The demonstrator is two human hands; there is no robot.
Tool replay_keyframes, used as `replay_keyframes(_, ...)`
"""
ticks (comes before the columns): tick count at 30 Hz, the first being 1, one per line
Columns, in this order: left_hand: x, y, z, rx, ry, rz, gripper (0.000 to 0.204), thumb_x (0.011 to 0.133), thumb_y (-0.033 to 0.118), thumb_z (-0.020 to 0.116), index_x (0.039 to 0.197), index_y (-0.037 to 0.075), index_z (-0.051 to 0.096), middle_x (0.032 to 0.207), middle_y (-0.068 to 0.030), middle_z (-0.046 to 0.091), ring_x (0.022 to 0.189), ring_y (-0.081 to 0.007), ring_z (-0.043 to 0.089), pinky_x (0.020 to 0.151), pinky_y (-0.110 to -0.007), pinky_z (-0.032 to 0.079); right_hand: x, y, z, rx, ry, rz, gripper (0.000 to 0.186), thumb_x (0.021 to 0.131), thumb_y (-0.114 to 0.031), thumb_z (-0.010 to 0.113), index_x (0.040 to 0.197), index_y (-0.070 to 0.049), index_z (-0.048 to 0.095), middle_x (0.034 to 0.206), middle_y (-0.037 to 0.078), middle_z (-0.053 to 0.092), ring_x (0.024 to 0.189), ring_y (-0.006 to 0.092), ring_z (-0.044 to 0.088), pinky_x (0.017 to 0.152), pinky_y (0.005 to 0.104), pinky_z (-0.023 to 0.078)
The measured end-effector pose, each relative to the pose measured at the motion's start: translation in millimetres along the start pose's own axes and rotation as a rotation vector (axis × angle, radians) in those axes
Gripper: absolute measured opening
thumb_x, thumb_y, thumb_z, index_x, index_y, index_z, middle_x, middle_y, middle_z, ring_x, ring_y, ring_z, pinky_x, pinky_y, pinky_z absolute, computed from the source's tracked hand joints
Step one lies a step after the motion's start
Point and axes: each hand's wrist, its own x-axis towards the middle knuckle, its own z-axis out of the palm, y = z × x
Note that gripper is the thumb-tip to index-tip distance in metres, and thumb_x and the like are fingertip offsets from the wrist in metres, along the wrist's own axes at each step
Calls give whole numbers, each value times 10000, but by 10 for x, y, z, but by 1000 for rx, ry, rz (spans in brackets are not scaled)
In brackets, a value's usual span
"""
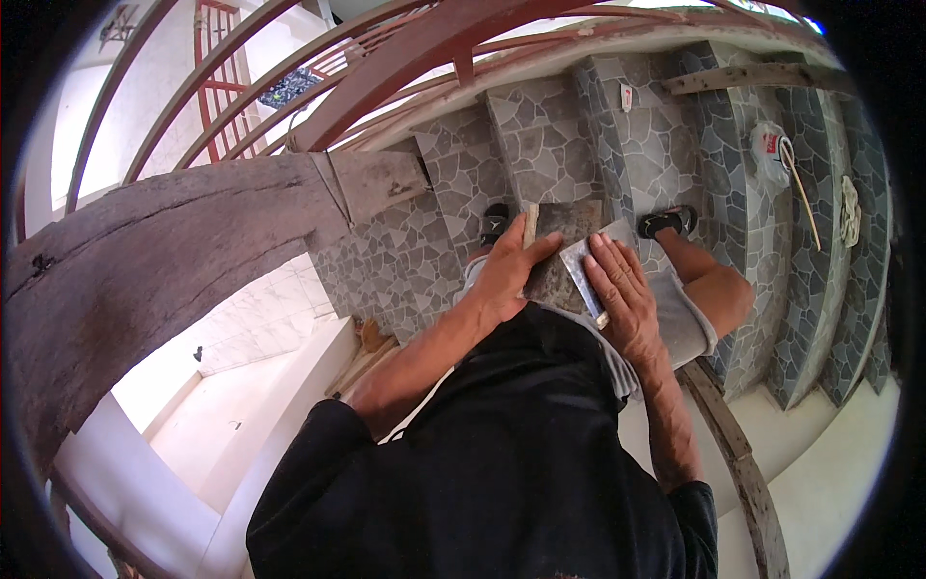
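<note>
Hands both on a grey stone-pattern tile (559,253) resting on the person's lap. Left hand (506,275) closed on the tile's left edge, thumb across its face; thin wooden strip (529,227) stands just above the fingers, touching that edge. Right hand (625,289) lies flat, fingers extended, pressing a flat grey metal blade (584,270) against the tile's right side. Beyond the hands: two black sandals (666,222) on matching tiled steps (550,135). Weathered wooden beam (164,261) well left of the left hand.
</note>
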Motion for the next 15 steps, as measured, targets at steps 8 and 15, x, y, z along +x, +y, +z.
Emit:
replay_keyframes(8,192,-79,-150,48,-4,166,365,963,135,603,1295,64,470,1124,-77,614,989,-162,639,815,-319,570,114,38,73,-15,4,-16,570,809,-47,651,1364,-49,518,1445,178,486,1352,318,464,1131,465,342)
replay_keyframes(15,305,-25,-201,89,-17,241,360,959,149,619,1280,70,478,1086,-62,613,966,-154,631,782,-336,569,230,121,61,-15,1,48,585,807,2,575,1385,-49,499,1482,168,444,1385,307,418,1149,463,322)
